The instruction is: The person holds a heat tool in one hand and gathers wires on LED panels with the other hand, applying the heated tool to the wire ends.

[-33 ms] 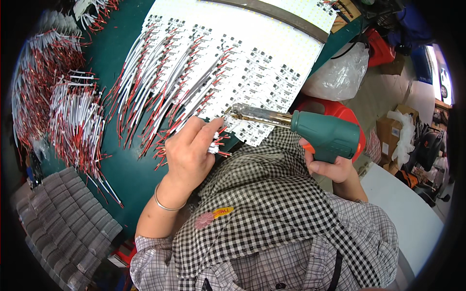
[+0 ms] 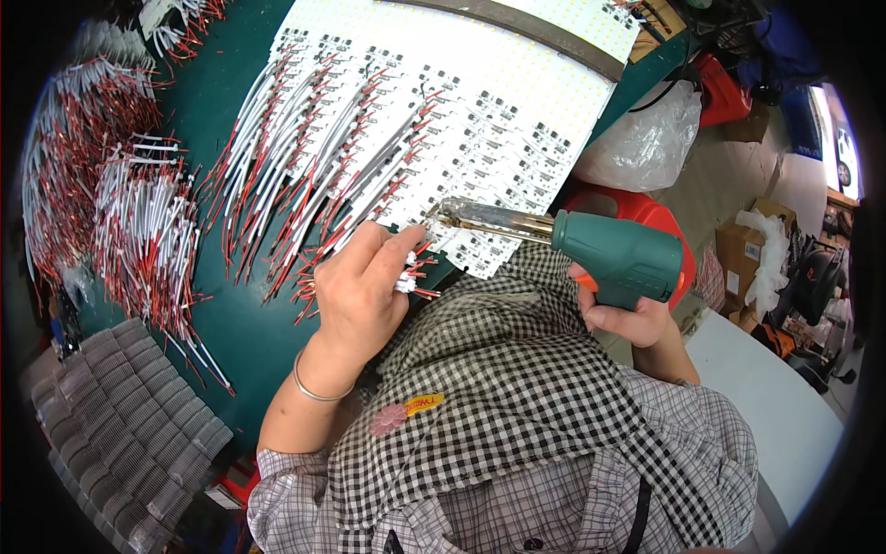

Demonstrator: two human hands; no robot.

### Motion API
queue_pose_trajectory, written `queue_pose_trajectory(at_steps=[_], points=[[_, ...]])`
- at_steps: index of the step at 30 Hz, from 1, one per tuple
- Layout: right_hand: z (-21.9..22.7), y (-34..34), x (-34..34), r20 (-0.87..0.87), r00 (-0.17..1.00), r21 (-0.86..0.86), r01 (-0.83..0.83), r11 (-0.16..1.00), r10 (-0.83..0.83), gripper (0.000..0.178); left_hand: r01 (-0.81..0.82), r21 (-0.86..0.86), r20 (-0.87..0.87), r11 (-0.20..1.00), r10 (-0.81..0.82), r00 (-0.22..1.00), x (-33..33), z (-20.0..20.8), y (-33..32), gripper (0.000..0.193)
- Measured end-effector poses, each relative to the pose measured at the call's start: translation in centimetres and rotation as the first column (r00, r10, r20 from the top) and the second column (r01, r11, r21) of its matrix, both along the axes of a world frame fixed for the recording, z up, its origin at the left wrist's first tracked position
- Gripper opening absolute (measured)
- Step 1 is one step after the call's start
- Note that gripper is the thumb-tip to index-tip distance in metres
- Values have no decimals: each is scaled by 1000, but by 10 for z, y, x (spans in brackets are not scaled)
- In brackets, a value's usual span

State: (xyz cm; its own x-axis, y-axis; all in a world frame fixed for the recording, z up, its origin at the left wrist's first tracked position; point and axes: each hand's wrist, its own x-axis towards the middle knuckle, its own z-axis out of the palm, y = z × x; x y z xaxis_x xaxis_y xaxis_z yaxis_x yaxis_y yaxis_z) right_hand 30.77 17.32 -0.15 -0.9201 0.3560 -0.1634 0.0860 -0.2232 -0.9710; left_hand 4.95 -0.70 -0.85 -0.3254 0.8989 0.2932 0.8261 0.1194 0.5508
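Note:
My right hand (image 2: 629,316) grips the handle of a green soldering gun (image 2: 618,258). Its long metal tip (image 2: 494,220) points left, down to the near edge of a white circuit board sheet (image 2: 517,106). By that tip, my left hand (image 2: 360,286) is closed on a bunch of short white and red wires (image 2: 406,277), whose ends stick out past the fingers. The thumb side of the hand lies at the board's edge. Rows of white and red wires (image 2: 305,166) are joined to the board and hang over its left side. Fingers hide the exact joint under the tip.
A dark metal bar (image 2: 521,32) lies across the sheet. Big heaps of wires (image 2: 148,235) cover the left of the green table (image 2: 217,277). Stacked grey ridged pieces (image 2: 134,425) stand at lower left. A clear plastic bag (image 2: 646,138) and a red container (image 2: 724,88) are at the right.

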Motion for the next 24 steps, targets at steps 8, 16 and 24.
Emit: queue_pose_trajectory(at_steps=[8,16,24], points=[[4,-1,-3,92,995,-54,48,997,-43,26,-5,-3,34,1000,5,999,1,1,1,49],[-10,2,-4,-54,997,163,-39,986,48,33,-25,-15,-3,1000,25,1000,4,2,1,48],[0,-1,-2,-39,994,-185,92,978,-100,41,-14,11,1,1000,14,1000,3,0,0,51]])
